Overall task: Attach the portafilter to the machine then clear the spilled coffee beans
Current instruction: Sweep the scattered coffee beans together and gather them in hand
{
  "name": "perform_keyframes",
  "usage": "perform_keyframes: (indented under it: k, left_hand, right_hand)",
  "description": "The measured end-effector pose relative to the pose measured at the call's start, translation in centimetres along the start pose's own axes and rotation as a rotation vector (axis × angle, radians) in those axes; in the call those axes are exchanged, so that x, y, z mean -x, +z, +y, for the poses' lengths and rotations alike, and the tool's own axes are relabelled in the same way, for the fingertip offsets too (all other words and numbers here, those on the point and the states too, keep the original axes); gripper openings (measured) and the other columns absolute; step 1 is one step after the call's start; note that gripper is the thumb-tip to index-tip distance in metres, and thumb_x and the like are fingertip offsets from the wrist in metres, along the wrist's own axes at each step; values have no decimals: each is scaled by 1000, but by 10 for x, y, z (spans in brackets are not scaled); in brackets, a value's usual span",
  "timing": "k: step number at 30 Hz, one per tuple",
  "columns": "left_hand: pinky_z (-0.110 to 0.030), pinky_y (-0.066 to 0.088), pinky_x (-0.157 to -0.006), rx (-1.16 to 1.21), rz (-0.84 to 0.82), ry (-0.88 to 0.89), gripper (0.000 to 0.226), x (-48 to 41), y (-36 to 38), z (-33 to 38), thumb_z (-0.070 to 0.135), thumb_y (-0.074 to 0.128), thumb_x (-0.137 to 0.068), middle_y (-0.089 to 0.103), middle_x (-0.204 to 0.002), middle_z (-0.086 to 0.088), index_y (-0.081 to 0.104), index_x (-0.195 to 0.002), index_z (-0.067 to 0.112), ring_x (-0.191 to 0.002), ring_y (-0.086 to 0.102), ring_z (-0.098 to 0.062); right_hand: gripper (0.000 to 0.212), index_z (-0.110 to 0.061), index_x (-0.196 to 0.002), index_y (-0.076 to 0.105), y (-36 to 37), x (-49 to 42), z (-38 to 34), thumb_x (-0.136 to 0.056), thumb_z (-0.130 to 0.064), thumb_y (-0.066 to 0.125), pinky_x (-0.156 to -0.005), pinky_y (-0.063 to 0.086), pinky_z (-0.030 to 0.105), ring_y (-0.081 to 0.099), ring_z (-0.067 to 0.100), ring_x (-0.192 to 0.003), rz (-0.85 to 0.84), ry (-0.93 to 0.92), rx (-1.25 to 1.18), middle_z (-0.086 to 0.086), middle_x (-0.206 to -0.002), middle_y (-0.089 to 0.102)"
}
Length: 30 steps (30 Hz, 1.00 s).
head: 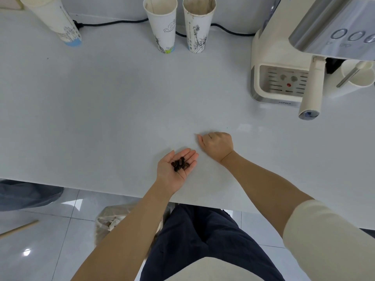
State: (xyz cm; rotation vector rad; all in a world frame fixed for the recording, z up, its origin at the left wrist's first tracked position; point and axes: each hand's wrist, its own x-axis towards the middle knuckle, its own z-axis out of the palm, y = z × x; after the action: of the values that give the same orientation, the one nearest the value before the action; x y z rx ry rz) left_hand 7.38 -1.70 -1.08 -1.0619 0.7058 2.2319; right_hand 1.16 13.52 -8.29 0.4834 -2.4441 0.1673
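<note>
My left hand (174,169) lies palm up near the table's front edge, cupping several dark coffee beans (180,164). Just to its right, my right hand (217,146) rests on the white table (101,110) with its fingers curled in; whether it holds a bean is hidden. At the right stands the cream espresso machine (288,63). The portafilter's cream handle (311,92) sticks out from under the machine's head toward me, over the drip tray (284,82).
Two tall printed paper cups (162,25) (197,25) stand at the back centre, a third (54,19) at the back left. A black cable (113,22) runs behind them. A white cup (357,76) sits beside the machine. A lined bin (113,222) stands on the floor under the table.
</note>
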Motion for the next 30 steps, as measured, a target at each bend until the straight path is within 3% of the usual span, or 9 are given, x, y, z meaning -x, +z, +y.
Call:
perform_keyframes:
  k: [7, 11, 15, 17, 19, 21, 24, 27, 30]
  left_hand:
    - [-39, 40, -97, 2, -3, -9, 47, -4, -1, 0, 27, 26, -100, 57, -119, -20, 58, -96, -7, -124, 47, -33]
    - [-39, 40, -97, -7, -6, -12, 48, -5, 2, 1, 26, 26, -100, 54, -120, -20, 59, -95, -8, -113, 51, -32]
    - [-39, 40, -97, -36, -25, -21, 48, -5, 8, 0, 26, 26, -100, 57, -118, -19, 55, -105, -11, -107, 54, -30]
    - [-38, 44, -92, -52, -30, -15, 46, -6, 12, -2, 25, 27, -99, 63, -105, -19, 55, -108, -10, -95, 58, -27]
    - [-37, 49, -82, -54, -42, -5, 43, -6, 17, -4, 24, 29, -99, 68, -87, -18, 60, -99, -5, -85, 58, -25]
    - [-37, 50, -75, -38, -49, -1, 42, -5, 22, -7, 22, 31, -98, 72, -71, -16, 62, -88, -4, -84, 59, -26]
    - [-35, 56, -69, -37, -82, 1, 40, 0, 32, -11, 20, 32, -98, 71, -67, -13, 63, -83, -1, -82, 64, -25]
    - [-29, 58, -65, -55, -93, 7, 34, 6, 41, -14, 16, 37, -97, 68, -63, -8, 62, -77, 4, -67, 69, -19]
    - [-22, 57, -59, -48, -102, -2, 36, 10, 48, -17, 17, 34, -98, 65, -54, -2, 57, -72, 8, -55, 68, -13]
  right_hand:
    - [73, -18, -29, 39, 4, 3, -2, -100, -25, 21, -32, 21, 9, 35, 14, -20, 9, 36, 11, -3, -25, 37]
    - [56, -16, -27, 39, -2, 1, -2, -83, -24, 42, -32, 23, 9, 35, 15, -19, -110, 104, 16, -2, -23, 37]
    - [54, -12, -28, 39, -11, 1, -10, -81, -26, 43, -32, 23, 11, 36, 18, -18, -152, 197, -88, 1, -23, 38]
    - [64, -12, -30, 38, -18, -1, -15, -92, -25, 37, -32, 22, 11, 35, 17, -20, -91, 215, -161, 1, -24, 38]
    - [72, -14, -33, 34, -29, -8, -19, -100, -33, 21, -35, 17, 12, 29, 16, -22, -18, 228, -222, 1, -25, 38]
    - [73, -13, -33, 33, -41, -15, -23, -100, -37, 17, -38, 14, 13, 21, 15, -26, 25, 239, -266, 1, -25, 36]
    - [76, -9, -32, 38, -53, -24, -29, -100, -38, 16, -39, 15, 13, 26, 17, -23, 41, 236, -305, 2, -25, 36]
    - [70, -9, -32, 38, -64, -31, -36, -98, -31, 28, -39, 14, 14, 19, 15, -28, 23, 217, -307, 2, -26, 36]
    - [53, -10, -32, 39, -73, -35, -40, -83, -24, 45, -39, 14, 13, 19, 14, -29, -20, 184, -298, 1, -26, 37]
